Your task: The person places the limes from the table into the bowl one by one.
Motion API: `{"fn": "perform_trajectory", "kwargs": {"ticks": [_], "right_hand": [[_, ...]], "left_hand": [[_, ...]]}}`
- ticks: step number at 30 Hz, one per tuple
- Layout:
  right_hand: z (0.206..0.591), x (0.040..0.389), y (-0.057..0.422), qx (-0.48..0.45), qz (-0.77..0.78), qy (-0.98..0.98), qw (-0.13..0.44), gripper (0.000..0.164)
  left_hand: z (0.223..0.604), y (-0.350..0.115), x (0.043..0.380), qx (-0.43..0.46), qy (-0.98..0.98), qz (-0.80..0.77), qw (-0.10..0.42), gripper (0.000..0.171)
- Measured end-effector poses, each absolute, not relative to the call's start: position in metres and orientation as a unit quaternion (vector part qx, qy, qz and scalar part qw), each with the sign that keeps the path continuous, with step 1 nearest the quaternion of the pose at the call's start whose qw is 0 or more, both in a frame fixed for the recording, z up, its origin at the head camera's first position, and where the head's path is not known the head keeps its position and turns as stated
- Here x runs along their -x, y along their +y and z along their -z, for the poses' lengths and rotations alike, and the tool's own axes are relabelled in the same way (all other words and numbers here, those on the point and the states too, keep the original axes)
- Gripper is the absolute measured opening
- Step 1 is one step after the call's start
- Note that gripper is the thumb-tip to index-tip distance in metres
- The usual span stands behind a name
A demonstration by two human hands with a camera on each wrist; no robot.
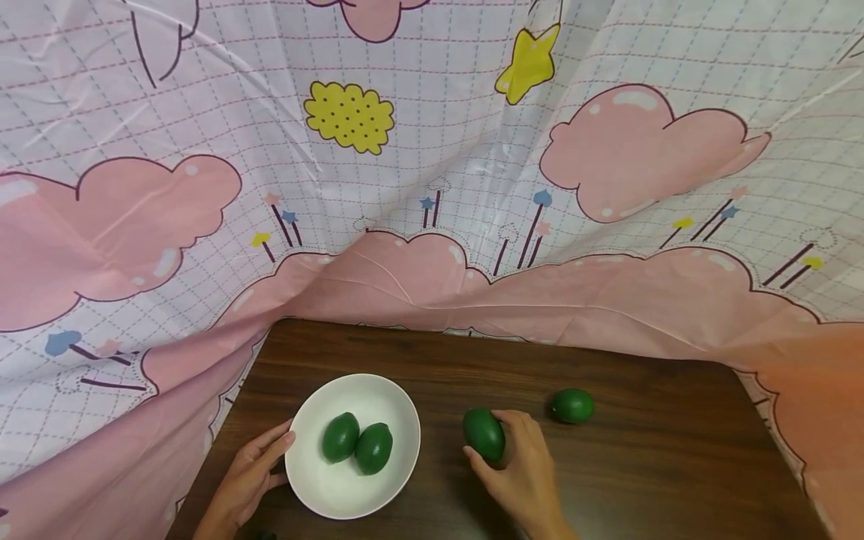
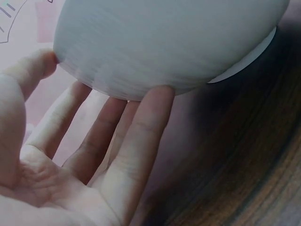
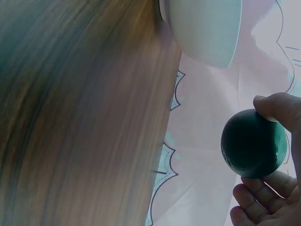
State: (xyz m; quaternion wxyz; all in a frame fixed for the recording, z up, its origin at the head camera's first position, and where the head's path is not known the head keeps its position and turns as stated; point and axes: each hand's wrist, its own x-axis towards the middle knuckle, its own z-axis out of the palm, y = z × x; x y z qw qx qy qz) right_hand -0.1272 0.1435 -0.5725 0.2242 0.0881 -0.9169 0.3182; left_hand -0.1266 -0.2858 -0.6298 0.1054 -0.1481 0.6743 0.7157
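Observation:
A white bowl (image 1: 324, 487) stands on the left part of the table with two green limes inside, a left one (image 1: 340, 437) and a right one (image 1: 374, 448). At the bowl's left edge my left hand (image 1: 246, 474) holds it, thumb at the rim and fingers against the outer wall (image 2: 164, 42). Between thumb and fingers, my right hand (image 1: 529, 469) grips another green lime (image 1: 483, 434), right of the bowl. The right wrist view shows this lime (image 3: 251, 143) held above the table. One more lime (image 1: 573, 406) lies beyond my right hand, to its right.
The dark wooden table (image 1: 648, 450) is bordered by a hanging cloth (image 1: 432, 277) printed with pink clouds at the back and sides. A small dark thing (image 1: 267, 535) peeks in at the bottom edge below the bowl, too cut off to identify.

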Motion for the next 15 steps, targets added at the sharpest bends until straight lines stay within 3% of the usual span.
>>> {"fn": "perform_trajectory", "kwargs": {"ticks": [15], "right_hand": [[0.568,0.129,0.123,-0.109,-0.331,-0.909,0.23,0.067]], "left_hand": [[0.627,-0.283,0.126,0.139,0.673,-0.72,0.101,0.053]]}}
